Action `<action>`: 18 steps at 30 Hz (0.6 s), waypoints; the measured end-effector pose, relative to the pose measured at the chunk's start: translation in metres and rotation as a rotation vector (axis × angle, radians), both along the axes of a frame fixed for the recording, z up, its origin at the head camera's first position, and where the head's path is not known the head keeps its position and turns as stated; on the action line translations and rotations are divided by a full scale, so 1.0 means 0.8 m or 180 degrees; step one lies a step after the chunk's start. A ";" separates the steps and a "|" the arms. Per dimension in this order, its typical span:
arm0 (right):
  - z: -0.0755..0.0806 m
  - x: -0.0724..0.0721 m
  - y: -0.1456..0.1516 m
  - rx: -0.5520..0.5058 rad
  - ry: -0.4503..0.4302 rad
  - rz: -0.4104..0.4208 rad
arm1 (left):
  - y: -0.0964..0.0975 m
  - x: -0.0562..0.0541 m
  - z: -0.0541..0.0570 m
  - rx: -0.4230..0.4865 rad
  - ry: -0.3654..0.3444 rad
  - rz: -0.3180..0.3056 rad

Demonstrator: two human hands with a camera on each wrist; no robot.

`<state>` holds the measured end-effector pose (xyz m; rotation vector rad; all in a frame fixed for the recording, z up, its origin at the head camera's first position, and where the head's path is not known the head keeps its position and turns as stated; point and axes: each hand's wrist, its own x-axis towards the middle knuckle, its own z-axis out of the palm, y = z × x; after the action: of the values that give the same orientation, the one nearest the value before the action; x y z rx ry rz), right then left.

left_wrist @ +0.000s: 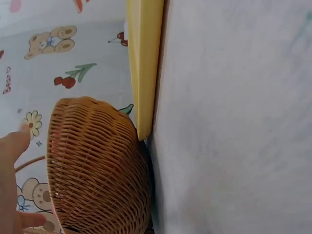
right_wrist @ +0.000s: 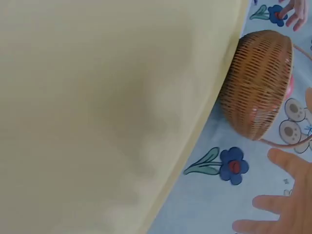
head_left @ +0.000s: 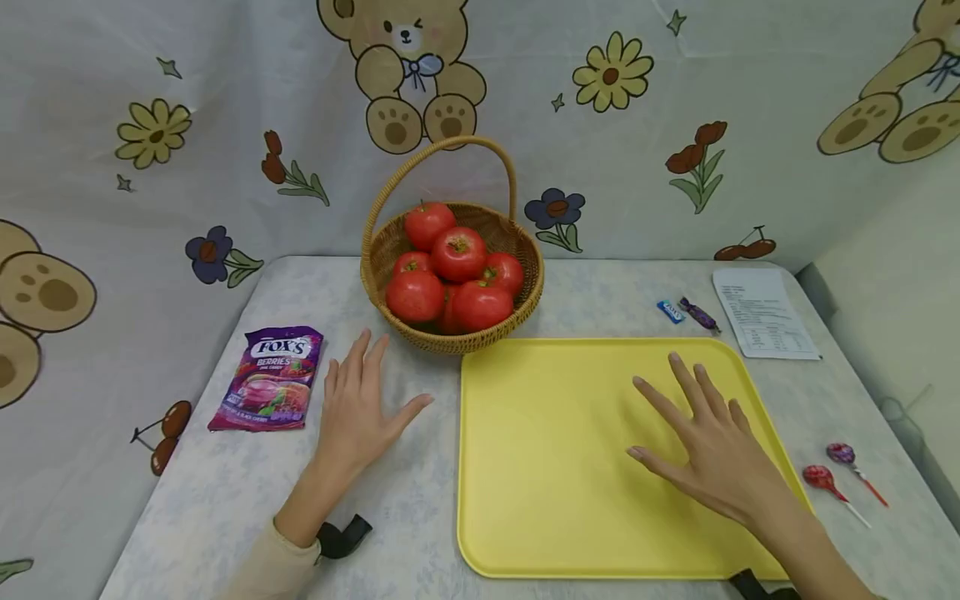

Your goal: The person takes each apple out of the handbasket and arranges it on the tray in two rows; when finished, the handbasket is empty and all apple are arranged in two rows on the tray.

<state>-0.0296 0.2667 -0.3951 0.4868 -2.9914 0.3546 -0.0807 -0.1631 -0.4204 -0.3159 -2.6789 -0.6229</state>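
Note:
My left hand [head_left: 356, 412], fingers spread and holding nothing, is over the table between the purple Fox's candy bag [head_left: 272, 379] and the yellow tray [head_left: 555, 467]. Just beyond its fingertips stands a wicker basket [head_left: 528, 287] with a tall handle, heaped with several red tomatoes [head_left: 459, 254]. Over the right part of the tray hovers my right hand [head_left: 708, 450], also spread and with nothing in it; its shadow falls on the tray. The left wrist view shows the basket's woven side [left_wrist: 97, 165] near the left thumb. In the right wrist view the right fingers [right_wrist: 270, 204] extend past the tray edge.
Two small wrapped candies, one blue [head_left: 671, 312] and one purple [head_left: 700, 315], lie behind the tray. A white printed packet [head_left: 765, 312] is at the back right. Two lollipops, one red [head_left: 819, 477] and one purple [head_left: 841, 453], lie right of the tray. A patterned cloth [head_left: 247, 75] hangs behind.

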 end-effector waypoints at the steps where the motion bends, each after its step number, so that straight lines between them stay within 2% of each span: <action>1: 0.005 -0.004 -0.004 -0.0053 0.0024 0.0057 | 0.000 -0.005 0.000 0.0145 0.0038 -0.0003; 4: 0.017 -0.019 -0.015 -0.0183 0.0111 0.0325 | -0.001 -0.020 -0.001 0.0620 0.0016 0.0000; 8: 0.032 -0.044 -0.034 -0.0339 0.0199 0.0701 | -0.002 -0.042 -0.010 0.1208 -0.0096 -0.0021; 10: 0.038 -0.056 -0.045 -0.0430 0.0214 0.0854 | -0.001 -0.053 -0.017 0.1446 -0.0071 -0.0070; 14: 0.049 -0.080 -0.074 -0.0675 0.0144 0.1161 | 0.005 -0.069 -0.027 0.1703 0.0177 -0.0184; 18: 0.064 -0.107 -0.109 -0.0916 0.0029 0.1460 | 0.011 -0.078 -0.034 0.1827 0.0396 -0.0256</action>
<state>-0.1152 0.1796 -0.3442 1.1295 -2.7227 0.7962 -0.1430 -0.1539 -0.4477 -0.2876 -2.2526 -1.3034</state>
